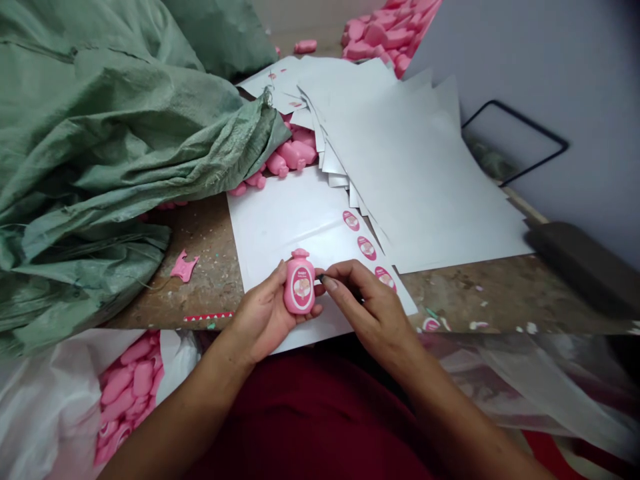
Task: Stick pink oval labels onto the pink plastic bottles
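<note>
My left hand [267, 313] holds a small pink bottle [301, 301] upright over a white sticker sheet [285, 217]. An oval label with the word "BABY" sits on the bottle's front. My right hand [367, 300] is closed in a pinch at the bottle's right side. A small dark tip shows between its thumb and forefinger, too little to name. Along the sheet's right edge are oval pink stickers [367, 248]; the lowest is partly hidden by my right hand.
Stacked white sheets [410, 160] cover the right of the worktable [475, 293]. A green woven sack [115, 133] lies at left, with pink bottles [293, 155] at its mouth. More bottles fill a white bag [60, 400] below. A pink scrap [185, 267] and a dark block [585, 267] lie nearby.
</note>
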`<state>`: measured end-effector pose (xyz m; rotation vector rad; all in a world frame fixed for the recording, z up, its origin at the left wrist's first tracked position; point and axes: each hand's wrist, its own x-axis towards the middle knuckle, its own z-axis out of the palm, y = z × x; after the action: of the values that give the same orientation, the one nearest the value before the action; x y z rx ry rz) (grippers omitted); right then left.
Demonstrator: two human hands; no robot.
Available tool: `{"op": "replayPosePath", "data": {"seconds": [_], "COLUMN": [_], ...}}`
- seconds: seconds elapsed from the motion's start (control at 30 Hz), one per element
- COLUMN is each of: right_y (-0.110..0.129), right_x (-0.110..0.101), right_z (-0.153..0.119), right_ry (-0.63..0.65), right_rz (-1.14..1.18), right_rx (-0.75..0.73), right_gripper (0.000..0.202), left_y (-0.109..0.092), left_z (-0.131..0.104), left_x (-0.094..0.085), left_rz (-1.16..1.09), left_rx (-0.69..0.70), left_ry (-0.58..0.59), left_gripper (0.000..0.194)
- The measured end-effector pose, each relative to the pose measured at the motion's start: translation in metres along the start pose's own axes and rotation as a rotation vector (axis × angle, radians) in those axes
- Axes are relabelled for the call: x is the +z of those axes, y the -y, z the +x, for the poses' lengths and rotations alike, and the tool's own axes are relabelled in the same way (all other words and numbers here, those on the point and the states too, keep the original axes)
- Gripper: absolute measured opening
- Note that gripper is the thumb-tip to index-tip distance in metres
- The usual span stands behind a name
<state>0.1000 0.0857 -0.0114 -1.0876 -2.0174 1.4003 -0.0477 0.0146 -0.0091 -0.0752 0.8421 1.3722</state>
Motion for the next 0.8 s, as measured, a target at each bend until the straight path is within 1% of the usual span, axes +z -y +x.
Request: {"op": "replayPosePath", "data": {"seconds": [0.1,0.27,0.37,0.43,0.5,0.57,0.63,0.67,0.73,0.8], "right_y": [-0.001,0.001,0.000,-0.001,-0.003,-0.004,-0.005,-0.005,-0.006,-0.007], "right_x": [0.000,0.002,0.003,0.003,0.005,0.007,0.009,0.010,0.010,0.011], "right_z": [0.000,0.000,-0.001,0.000,0.001,0.004,0.008,0.011,0.017,0.020], "right_ry": [0.005,0.003,-0.021,-0.029,-0.020,-0.024,-0.041,-0.046,-0.026,0.011], "right_rz": [-0.003,-0.076,-0.048,-0.001,0.062,0.086,0.064,0.053,0.078,0.133], "right_rx": [-0.003,-0.028,-0.019,0.022,0.074,0.113,0.130,0.135,0.130,0.107], "right_gripper": [0.018,0.018,0.020,0.020,0.027,0.038,0.046,0.046,0.039,0.032], "left_y": [0.001,0.002,0.001,0.001,0.002,0.004,0.007,0.008,0.009,0.008], "left_z": [0.001,0.002,0.003,0.004,0.004,0.004,0.002,0.000,-0.002,-0.007], "left_x": [-0.002,-0.002,-0.002,-0.002,-0.002,-0.002,-0.002,-0.002,-0.002,-0.003], "left_rz": [0.006,0.007,-0.017,-0.038,-0.050,-0.036,0.026,0.084,0.230,0.378], "left_rx": [0.017,0.025,0.003,-0.007,-0.009,0.005,0.044,0.071,0.128,0.170], "left_ry": [0.006,0.005,-0.007,-0.020,-0.031,-0.022,0.009,0.024,0.041,0.028], "left_gripper": [0.022,0.024,0.024,0.024,0.024,0.024,0.025,0.026,0.033,0.041]}}
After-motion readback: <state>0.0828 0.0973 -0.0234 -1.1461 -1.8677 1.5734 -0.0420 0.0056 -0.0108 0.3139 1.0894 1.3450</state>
